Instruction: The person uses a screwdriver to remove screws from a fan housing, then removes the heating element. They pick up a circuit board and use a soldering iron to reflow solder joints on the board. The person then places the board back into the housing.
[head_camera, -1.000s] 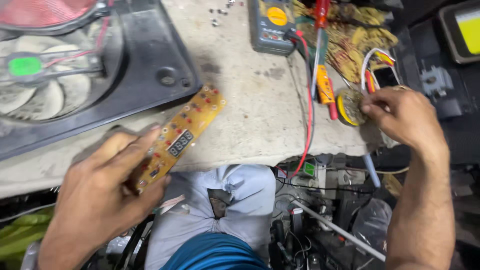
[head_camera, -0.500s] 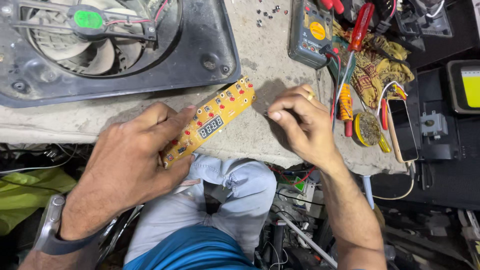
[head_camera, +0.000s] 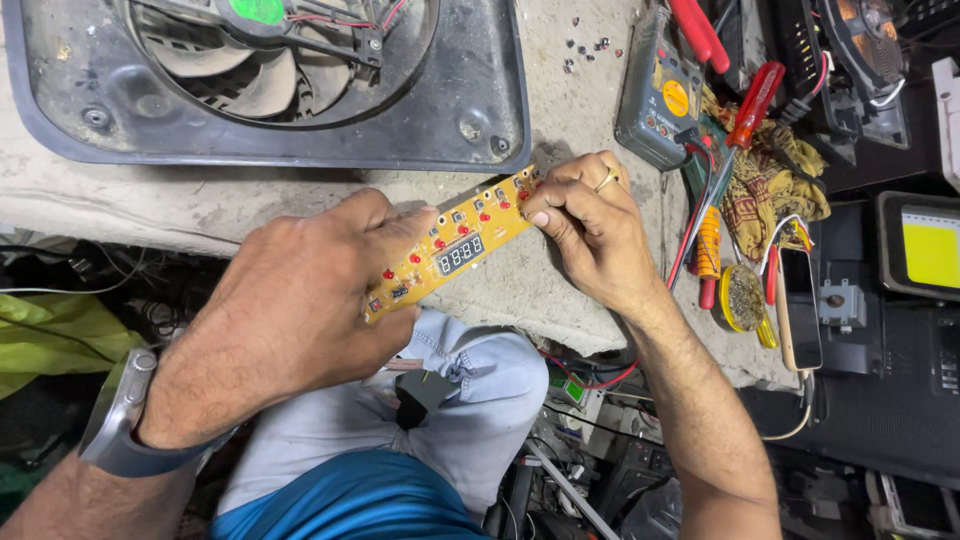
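Long, narrow yellow circuit board with red buttons and a four-digit display (head_camera: 455, 248), held tilted above the edge of the grey workbench (head_camera: 250, 200). Left hand (head_camera: 300, 300) closed around its lower end; right hand (head_camera: 590, 225) pinching its upper end with curled fingers. Behind: black-framed fan (head_camera: 300, 90); at right, grey multimeter (head_camera: 660, 95)

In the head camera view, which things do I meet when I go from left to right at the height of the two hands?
Wristwatch → left hand → yellow circuit board → right hand → red-handled screwdriver → phone → black device with a yellow screen.
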